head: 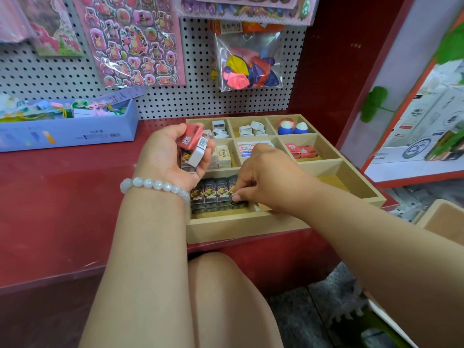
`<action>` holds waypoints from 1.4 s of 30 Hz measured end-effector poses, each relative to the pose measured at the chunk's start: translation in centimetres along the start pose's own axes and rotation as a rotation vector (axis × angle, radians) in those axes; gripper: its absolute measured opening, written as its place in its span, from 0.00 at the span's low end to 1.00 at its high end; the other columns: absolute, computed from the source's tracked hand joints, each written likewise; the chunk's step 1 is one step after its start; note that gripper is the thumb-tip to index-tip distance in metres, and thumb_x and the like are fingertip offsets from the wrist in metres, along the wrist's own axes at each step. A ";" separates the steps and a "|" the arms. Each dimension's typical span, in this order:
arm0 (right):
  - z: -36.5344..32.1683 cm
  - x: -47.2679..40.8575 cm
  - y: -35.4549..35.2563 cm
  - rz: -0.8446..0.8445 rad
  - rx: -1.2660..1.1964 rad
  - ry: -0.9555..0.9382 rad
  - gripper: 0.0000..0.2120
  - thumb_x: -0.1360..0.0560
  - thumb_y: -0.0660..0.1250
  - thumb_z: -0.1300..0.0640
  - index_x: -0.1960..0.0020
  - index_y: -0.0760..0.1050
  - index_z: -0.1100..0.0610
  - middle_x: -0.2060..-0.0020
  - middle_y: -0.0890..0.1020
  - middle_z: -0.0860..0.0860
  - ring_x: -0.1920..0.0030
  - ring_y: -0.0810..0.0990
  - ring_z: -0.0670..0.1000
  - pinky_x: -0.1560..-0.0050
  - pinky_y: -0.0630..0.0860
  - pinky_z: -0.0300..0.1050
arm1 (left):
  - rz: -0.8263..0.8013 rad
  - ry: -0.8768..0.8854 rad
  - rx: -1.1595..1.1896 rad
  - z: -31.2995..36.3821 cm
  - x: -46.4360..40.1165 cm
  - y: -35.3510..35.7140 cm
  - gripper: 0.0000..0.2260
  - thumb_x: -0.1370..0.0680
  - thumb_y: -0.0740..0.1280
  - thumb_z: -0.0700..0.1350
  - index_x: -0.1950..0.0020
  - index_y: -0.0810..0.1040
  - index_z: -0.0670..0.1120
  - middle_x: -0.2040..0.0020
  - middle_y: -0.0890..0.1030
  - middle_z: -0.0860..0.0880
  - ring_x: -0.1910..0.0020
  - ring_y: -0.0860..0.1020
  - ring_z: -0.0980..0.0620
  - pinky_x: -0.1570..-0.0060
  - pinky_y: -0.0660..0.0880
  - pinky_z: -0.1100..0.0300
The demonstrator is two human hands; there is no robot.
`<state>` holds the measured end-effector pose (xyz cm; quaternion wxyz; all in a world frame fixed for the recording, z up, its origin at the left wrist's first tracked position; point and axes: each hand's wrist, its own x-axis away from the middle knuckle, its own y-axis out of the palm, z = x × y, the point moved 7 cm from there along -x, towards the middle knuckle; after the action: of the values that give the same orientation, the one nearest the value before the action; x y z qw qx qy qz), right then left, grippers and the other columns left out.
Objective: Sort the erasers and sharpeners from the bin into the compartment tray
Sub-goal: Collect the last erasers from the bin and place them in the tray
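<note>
A wooden compartment tray (241, 228) sits on the red counter. My left hand (168, 156), palm up above the tray's left edge, is shut on a small stack of erasers (193, 146): a red one, a white one and a black one. My right hand (263, 179) reaches into the front compartment and pinches a black eraser (237, 200) at the right end of a row of black erasers (213, 194). Other compartments hold white sharpeners (253, 129), blue-and-white pieces (292, 126), red erasers (301, 150), white erasers (244, 149) and cream erasers (222, 155).
A blue box (70, 129) of stationery stands on the red counter (62, 197) at the left. Sticker sheets (133, 41) and a bag of balloons (247, 64) hang on the pegboard behind. A second wooden bin's corner (444, 219) shows at the right. My knee is below the counter.
</note>
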<state>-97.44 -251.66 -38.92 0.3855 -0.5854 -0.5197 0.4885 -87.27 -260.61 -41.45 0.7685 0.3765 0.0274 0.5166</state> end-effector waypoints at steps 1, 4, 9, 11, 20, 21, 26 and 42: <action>0.0 -0.1 0.1 -0.025 0.030 -0.009 0.08 0.29 0.71 0.47 0.57 0.85 0.49 0.61 0.84 0.43 0.51 0.66 0.45 0.49 0.69 0.42 | 0.000 0.000 0.001 0.0 0.0 0.0 0.12 0.20 0.59 0.47 0.49 0.79 0.42 0.63 0.80 0.43 0.72 0.80 0.51 0.76 0.74 0.65; -0.3 0.1 0.2 -0.091 0.092 -0.046 0.10 0.25 0.66 0.47 0.57 0.83 0.49 0.58 0.83 0.42 0.50 0.64 0.46 0.44 0.67 0.44 | 0.008 0.004 -0.001 -0.1 -0.1 0.1 0.12 0.20 0.59 0.47 0.46 0.79 0.41 0.57 0.79 0.41 0.69 0.80 0.50 0.75 0.75 0.64; -0.6 0.7 -1.2 -0.020 -0.012 -0.053 0.09 0.25 0.67 0.52 0.46 0.82 0.49 0.48 0.75 0.44 0.45 0.66 0.47 0.45 0.63 0.37 | 0.006 0.012 0.041 -0.5 0.0 0.8 0.11 0.20 0.60 0.44 0.49 0.77 0.38 0.51 0.80 0.37 0.62 0.83 0.42 0.68 0.80 0.56; -0.1 0.6 -2.9 0.196 -0.184 0.026 0.14 0.28 0.71 0.54 0.43 0.76 0.48 0.52 0.74 0.43 0.50 0.68 0.44 0.51 0.66 0.35 | -0.028 0.027 0.014 -0.6 -0.1 1.4 0.11 0.19 0.58 0.43 0.47 0.76 0.38 0.53 0.80 0.36 0.64 0.83 0.41 0.67 0.81 0.52; 0.9 0.0 -3.5 0.268 -0.336 0.047 0.11 0.31 0.74 0.58 0.49 0.80 0.51 0.54 0.79 0.44 0.60 0.75 0.40 0.58 0.73 0.32 | -0.112 0.000 -0.026 -1.6 0.8 3.2 0.11 0.18 0.57 0.42 0.44 0.73 0.36 0.58 0.82 0.38 0.64 0.83 0.42 0.71 0.80 0.49; 1.4 0.1 -3.7 0.287 -0.390 0.089 0.07 0.29 0.73 0.57 0.52 0.79 0.50 0.58 0.80 0.43 0.63 0.75 0.40 0.60 0.74 0.33 | -0.124 -0.014 -0.014 -1.7 0.7 3.1 0.12 0.18 0.57 0.42 0.40 0.72 0.36 0.54 0.81 0.36 0.62 0.83 0.40 0.69 0.81 0.48; 4.6 0.7 -4.7 0.409 -0.780 0.315 0.05 0.26 0.70 0.61 0.51 0.77 0.56 0.63 0.83 0.50 0.65 0.79 0.47 0.62 0.78 0.40 | -0.121 -0.050 -0.026 -1.4 0.4 2.5 0.12 0.19 0.56 0.41 0.39 0.71 0.35 0.51 0.78 0.33 0.55 0.82 0.33 0.63 0.81 0.42; 8.5 2.4 -2.2 0.144 -0.562 0.568 0.01 0.26 0.70 0.58 0.55 0.80 0.56 0.62 0.84 0.52 0.68 0.81 0.47 0.61 0.80 0.39 | -0.091 0.003 -0.221 -1.9 1.6 3.3 0.10 0.19 0.58 0.42 0.50 0.74 0.35 0.64 0.80 0.39 0.68 0.82 0.47 0.76 0.77 0.63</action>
<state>-106.24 -249.45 -39.13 0.3037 -0.8146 -0.4633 0.1720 -89.91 -257.62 -40.27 0.8280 0.2872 -0.0115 0.4815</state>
